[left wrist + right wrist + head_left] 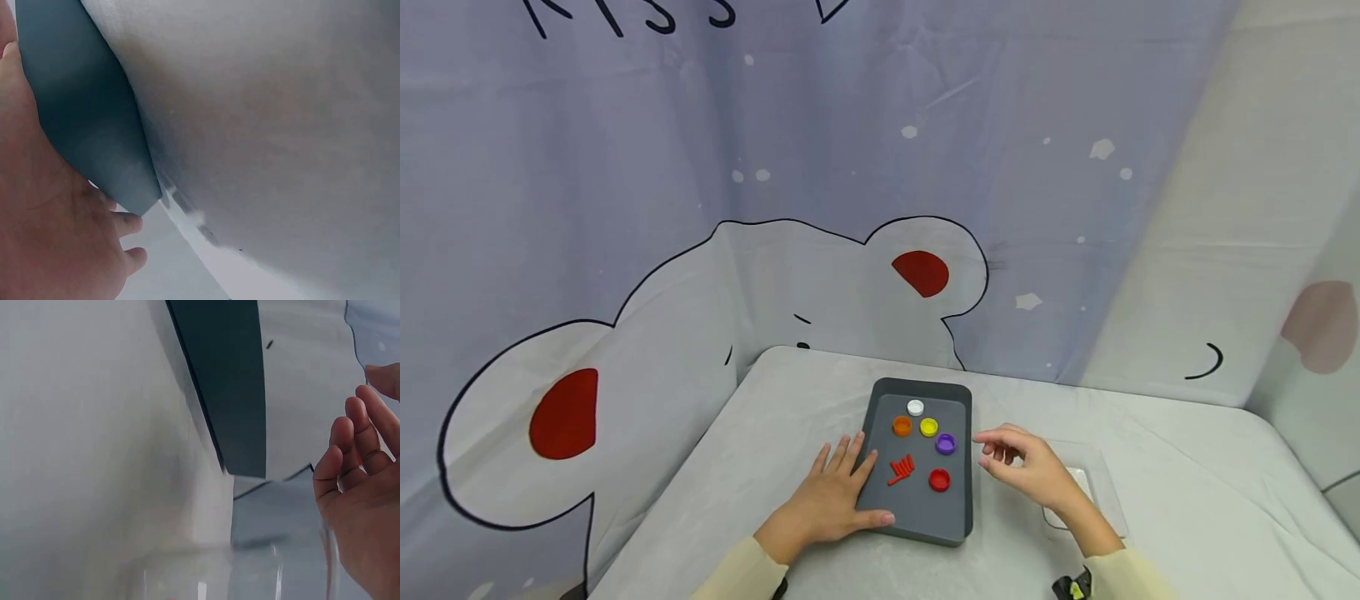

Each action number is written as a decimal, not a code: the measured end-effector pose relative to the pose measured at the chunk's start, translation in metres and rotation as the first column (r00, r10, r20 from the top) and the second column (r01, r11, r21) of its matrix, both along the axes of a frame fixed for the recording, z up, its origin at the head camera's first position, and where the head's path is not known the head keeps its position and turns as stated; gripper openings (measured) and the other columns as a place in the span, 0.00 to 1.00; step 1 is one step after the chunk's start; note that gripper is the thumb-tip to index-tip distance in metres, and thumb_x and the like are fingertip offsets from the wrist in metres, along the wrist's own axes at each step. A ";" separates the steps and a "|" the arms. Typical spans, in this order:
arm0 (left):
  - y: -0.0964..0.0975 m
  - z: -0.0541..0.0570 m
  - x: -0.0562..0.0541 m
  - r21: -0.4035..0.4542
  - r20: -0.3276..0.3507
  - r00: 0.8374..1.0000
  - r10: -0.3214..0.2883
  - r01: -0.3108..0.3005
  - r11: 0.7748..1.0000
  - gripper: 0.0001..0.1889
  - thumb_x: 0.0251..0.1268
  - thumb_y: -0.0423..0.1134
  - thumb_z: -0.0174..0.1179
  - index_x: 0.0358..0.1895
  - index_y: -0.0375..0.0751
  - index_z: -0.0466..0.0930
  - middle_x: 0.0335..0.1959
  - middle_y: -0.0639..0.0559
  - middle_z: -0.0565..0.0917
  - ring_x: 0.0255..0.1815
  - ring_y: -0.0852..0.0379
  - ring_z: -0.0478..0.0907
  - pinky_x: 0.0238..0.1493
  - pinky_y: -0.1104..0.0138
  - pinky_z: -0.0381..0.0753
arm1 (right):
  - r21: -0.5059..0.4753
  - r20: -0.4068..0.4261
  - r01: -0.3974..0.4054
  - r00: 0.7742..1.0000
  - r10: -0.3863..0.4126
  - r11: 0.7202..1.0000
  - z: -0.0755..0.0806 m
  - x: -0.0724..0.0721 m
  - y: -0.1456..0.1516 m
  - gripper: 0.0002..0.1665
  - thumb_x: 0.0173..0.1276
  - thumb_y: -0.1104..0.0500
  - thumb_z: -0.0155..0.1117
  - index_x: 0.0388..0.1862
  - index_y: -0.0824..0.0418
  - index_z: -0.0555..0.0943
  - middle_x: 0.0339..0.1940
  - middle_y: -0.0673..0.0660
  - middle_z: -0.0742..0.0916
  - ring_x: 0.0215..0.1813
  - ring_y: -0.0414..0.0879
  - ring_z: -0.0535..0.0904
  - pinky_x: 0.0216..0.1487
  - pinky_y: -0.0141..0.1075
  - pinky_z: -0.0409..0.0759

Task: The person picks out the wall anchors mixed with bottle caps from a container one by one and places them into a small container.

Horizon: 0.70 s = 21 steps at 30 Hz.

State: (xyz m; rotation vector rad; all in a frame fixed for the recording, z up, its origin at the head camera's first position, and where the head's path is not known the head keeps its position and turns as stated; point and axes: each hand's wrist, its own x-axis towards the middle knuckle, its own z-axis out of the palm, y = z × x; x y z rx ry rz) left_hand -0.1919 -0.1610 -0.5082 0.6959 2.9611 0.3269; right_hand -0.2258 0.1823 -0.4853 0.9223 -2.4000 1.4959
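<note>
A dark grey tray (925, 518) lies on the white cloth. My left hand (827, 504) rests along its left side, fingers spread, thumb over the near left corner. Just beyond the tray's right edge hovers my right hand (1030, 468), fingers loosely bent and nothing visible in them. Inside the tray are small round shallow dishes: white (915, 407), orange (902, 426), yellow (928, 427), purple (946, 444) and red (939, 480). Several short red sticks (902, 468) lie in a group left of the red dish. The left wrist view shows the tray's outer wall (94, 106) against the hand.
A clear plastic box (1108, 496) stands right of the tray, partly behind my right forearm; its blurred rim (206, 556) also shows in the right wrist view. Printed curtains (850, 150) hang behind the cloth-covered table (1210, 492).
</note>
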 end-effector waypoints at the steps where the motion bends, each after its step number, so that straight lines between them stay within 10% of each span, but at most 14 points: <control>1: 0.000 0.000 0.000 -0.002 -0.001 1.000 0.000 0.000 1.000 0.54 0.61 0.78 0.51 0.80 0.41 0.57 0.83 0.37 0.46 0.82 0.34 0.44 0.76 0.38 0.45 | 0.007 -0.005 -0.012 1.000 0.012 1.000 -0.001 -0.002 -0.004 0.16 0.65 0.66 0.72 0.51 0.57 0.87 0.35 0.52 0.84 0.35 0.40 0.77 0.35 0.32 0.77; 13: 0.001 0.003 -0.001 -0.038 0.001 1.000 0.009 -0.009 0.999 0.54 0.61 0.79 0.49 0.80 0.42 0.57 0.83 0.38 0.46 0.83 0.36 0.44 0.77 0.39 0.45 | 0.133 0.036 -0.135 0.991 0.131 0.982 0.001 -0.012 -0.048 0.16 0.64 0.65 0.73 0.51 0.60 0.86 0.38 0.59 0.85 0.37 0.54 0.78 0.38 0.40 0.80; 21: 0.001 0.001 -0.001 -0.030 -0.007 1.000 -0.003 0.002 1.000 0.54 0.62 0.78 0.50 0.80 0.41 0.57 0.83 0.37 0.46 0.82 0.34 0.44 0.76 0.37 0.44 | 0.310 0.057 -0.174 0.985 0.164 0.935 -0.004 -0.030 -0.065 0.17 0.67 0.58 0.72 0.54 0.60 0.86 0.42 0.53 0.84 0.41 0.45 0.77 0.43 0.36 0.79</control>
